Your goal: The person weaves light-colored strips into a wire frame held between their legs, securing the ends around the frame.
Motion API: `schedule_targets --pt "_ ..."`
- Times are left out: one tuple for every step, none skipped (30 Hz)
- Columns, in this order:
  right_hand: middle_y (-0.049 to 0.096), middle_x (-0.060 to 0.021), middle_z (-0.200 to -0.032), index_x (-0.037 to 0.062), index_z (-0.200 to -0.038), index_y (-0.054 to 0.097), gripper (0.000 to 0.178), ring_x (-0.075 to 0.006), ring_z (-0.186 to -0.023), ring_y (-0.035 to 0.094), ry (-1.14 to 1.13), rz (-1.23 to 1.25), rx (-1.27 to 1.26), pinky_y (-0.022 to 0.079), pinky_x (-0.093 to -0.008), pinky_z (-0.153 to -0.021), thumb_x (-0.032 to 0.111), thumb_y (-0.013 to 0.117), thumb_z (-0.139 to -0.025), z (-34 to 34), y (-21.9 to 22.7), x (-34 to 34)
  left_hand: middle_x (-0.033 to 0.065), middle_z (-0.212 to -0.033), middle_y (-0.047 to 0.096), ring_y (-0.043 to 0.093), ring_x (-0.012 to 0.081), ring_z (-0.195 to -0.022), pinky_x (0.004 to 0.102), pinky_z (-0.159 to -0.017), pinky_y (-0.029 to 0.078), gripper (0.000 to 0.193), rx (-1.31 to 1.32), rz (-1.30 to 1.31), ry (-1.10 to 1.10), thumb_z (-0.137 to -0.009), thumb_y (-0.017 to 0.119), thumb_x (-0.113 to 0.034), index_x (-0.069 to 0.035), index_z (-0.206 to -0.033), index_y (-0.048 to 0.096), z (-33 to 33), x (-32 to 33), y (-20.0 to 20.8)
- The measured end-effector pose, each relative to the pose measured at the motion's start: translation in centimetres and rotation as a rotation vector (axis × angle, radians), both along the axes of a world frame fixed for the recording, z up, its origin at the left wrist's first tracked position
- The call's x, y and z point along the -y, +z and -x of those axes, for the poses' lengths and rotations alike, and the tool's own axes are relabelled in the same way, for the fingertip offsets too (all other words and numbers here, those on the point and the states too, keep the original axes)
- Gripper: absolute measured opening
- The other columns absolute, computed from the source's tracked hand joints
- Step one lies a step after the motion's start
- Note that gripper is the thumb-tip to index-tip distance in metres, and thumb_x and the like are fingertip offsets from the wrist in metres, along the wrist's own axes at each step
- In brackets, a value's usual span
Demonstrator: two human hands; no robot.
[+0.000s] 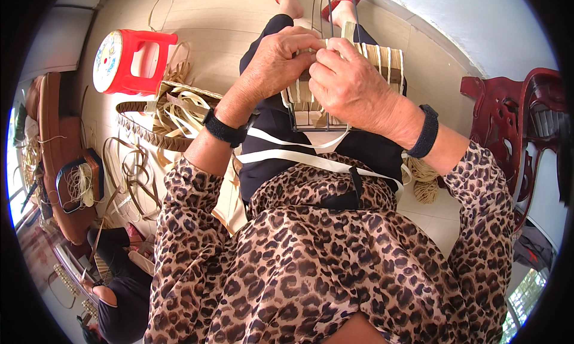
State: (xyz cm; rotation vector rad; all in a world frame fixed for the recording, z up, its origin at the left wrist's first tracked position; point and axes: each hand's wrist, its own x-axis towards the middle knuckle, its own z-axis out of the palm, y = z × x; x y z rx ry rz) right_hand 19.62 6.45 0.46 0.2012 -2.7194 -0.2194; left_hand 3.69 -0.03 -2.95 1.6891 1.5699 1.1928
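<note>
A black wire frame point(305, 128) rests across my lap, partly covered with flat tan strips point(372, 52) bound by white cord point(389, 66). Over its middle, my left hand point(281, 60) is closed, with thumb and fingertips pinched together. Close against it, my right hand point(353, 84) is also closed, its fingers curled over the tan strips. Whatever the fingertips grip is hidden between them. A short pale strip end point(347, 30) sticks up just beyond the right knuckles. Long cream strips point(299, 157) hang in loops across my lap.
Left of my legs, a round woven basket point(134, 125) holds loose strips, with a red plastic stool point(140, 60) behind it. Brown strips point(128, 176) lie tangled on the floor. A cord bundle point(424, 182) and carved red-brown chair point(502, 116) are at right. Another person point(122, 302) sits lower left.
</note>
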Motion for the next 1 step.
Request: schedule_targets --pt "0.051 -0.0039 -0.065 0.0052 -0.064 0.062 0.009 -0.0185 -0.075 0.051 0.005 0.009 0.001 0.039 -0.0331 -0.082 0.013 0.058 -0.063 0.01 -0.15 -0.11 0.0101 -0.092 0.063 0.061 0.0233 -0.087 0.0299 -0.075 0.048 0.019 -0.007 0.001 -0.002 -0.074 0.064 -0.006 -0.005 -0.093 0.064 0.04 -0.03 -0.04"
